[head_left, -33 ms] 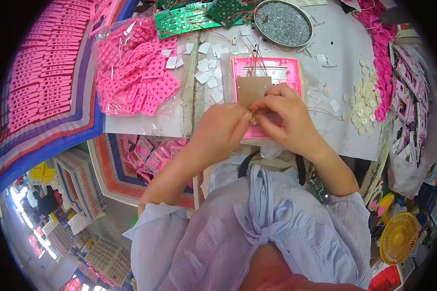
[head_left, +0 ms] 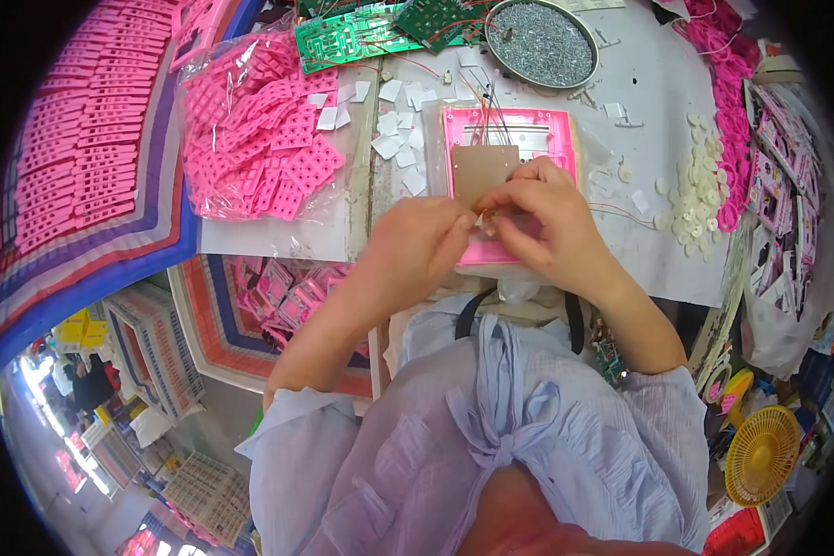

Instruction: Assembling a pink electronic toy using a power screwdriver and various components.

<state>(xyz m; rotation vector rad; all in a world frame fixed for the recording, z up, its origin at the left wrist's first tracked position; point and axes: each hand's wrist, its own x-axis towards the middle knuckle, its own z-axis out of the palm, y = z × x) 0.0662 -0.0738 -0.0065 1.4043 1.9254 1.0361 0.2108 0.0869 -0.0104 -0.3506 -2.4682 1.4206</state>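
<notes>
A pink plastic housing [head_left: 558,139] lies on the table in front of me, with a brown circuit board [head_left: 485,171] over its left part. Thin wires [head_left: 493,111] run from the board's far edge. At the board's near edge both hands meet. My left hand [head_left: 419,243] is closed, thumb against the bent fingers. My right hand [head_left: 545,221] pinches beside it, its thumb and forefinger round something small. What sits between the fingertips is too small and covered to name.
Left are a clear bag of pink keypads [head_left: 269,139] and loose white squares [head_left: 398,139]. Behind stand green circuit boards [head_left: 361,39] and a round dish of small metal parts [head_left: 542,46]. To the right lie whitish discs [head_left: 695,190] and pink cords [head_left: 734,148].
My left hand has drawn back slightly to the left, leaving a small gap at the fingertips. The right hand stays nearly in place; the housing and board look unmoved.
</notes>
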